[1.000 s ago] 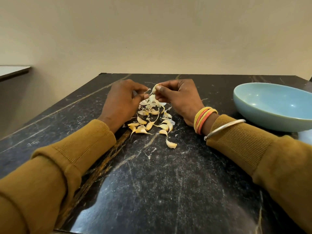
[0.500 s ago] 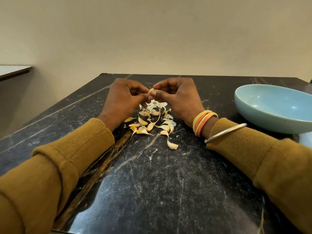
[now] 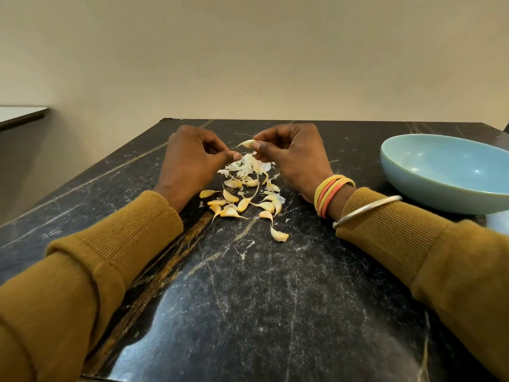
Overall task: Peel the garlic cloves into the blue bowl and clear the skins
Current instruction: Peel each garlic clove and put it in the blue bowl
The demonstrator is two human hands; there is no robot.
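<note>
My right hand (image 3: 294, 158) pinches a pale yellow garlic clove (image 3: 248, 143) between thumb and fingertips, just above the table. My left hand (image 3: 190, 161) sits close on the left with its fingers curled; thumb and forefinger pinch at the clove's thin skin tail (image 3: 234, 148). Under the hands lies a heap of white papery skins (image 3: 248, 166). Several unpeeled yellowish cloves (image 3: 239, 202) are scattered nearer to me, one apart (image 3: 279, 235). The blue bowl (image 3: 413, 188) stands at the right and looks empty inside.
The black marble table (image 3: 248, 299) reaches to a beige wall behind. A light counter edge (image 3: 22, 114) shows at the far left. Both forearms in mustard sleeves rest on the table; bangles ring the right wrist (image 3: 333, 194).
The hands, joined on the clove before, have drawn slightly apart. The right hand has lifted the clove a little, and the clove's thin tail now shows between the hands.
</note>
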